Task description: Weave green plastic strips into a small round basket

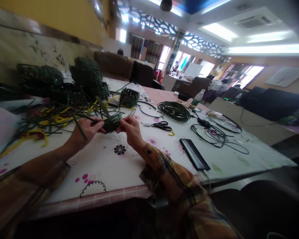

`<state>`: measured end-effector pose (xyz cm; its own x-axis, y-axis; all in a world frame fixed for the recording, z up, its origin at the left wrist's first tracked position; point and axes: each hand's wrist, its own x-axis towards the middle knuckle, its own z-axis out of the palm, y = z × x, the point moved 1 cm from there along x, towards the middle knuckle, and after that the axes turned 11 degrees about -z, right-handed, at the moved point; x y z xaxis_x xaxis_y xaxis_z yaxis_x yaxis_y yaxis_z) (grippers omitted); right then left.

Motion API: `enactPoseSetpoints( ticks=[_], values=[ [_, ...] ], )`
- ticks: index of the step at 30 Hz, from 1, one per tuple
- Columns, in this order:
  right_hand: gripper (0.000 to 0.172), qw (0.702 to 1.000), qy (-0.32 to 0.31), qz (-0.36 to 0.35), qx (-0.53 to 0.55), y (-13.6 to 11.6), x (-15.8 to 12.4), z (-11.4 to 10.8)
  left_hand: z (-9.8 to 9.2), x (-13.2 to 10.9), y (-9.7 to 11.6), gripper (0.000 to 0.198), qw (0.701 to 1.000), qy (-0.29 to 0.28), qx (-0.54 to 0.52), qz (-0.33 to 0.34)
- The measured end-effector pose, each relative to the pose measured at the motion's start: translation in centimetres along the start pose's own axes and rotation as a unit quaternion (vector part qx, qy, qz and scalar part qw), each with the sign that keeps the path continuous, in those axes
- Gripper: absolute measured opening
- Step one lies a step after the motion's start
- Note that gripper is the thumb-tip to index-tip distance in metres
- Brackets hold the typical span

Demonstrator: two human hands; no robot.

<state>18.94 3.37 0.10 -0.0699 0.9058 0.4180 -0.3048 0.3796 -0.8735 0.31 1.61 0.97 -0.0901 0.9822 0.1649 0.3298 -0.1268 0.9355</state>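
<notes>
Between my two hands is a small woven piece of dark green strips (111,123), held just above the table. My left hand (89,127) pinches its left side, where loose strip ends stick out upward and to the left. The fingers of my right hand (130,128) are closed on its right edge. A finished-looking small green woven basket (129,97) stands behind it. To the right of my right hand lie scissors with black handles (161,125), blades pointing left.
Green and yellow strips (57,114) are heaped at the left, with larger woven baskets (87,74) behind. A coil of green strip (174,111), a black phone-like device (194,154), a cable (214,136) and a plastic bottle (198,98) lie or stand rightward on the tablecloth (124,172).
</notes>
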Motion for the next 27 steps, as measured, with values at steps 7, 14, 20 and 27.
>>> enactPoseSetpoints(
  ticks=[7, 14, 20, 27],
  values=[
    [0.024, 0.989, 0.013, -0.08, -0.123, -0.8, -0.1, 0.0, -1.0, -0.6, 2.1, 0.026, 0.988, 0.015, 0.137, 0.068],
    [0.017, 0.897, -0.089, -0.276, -0.333, -3.2, -1.6, 0.3, -0.6, -1.6, 2.8, 0.025, 0.997, 0.04, 0.057, 0.023],
    [0.01, 0.945, -0.096, -0.201, -0.241, -2.5, -0.8, -0.4, -0.8, -2.0, 2.7, 0.027, 0.998, 0.036, -0.038, -0.027],
    [0.006, 0.884, -0.114, -0.281, -0.354, -2.7, -1.2, -0.5, -1.0, -1.9, 2.2, 0.027, 0.997, 0.038, -0.057, -0.03]
  ],
)
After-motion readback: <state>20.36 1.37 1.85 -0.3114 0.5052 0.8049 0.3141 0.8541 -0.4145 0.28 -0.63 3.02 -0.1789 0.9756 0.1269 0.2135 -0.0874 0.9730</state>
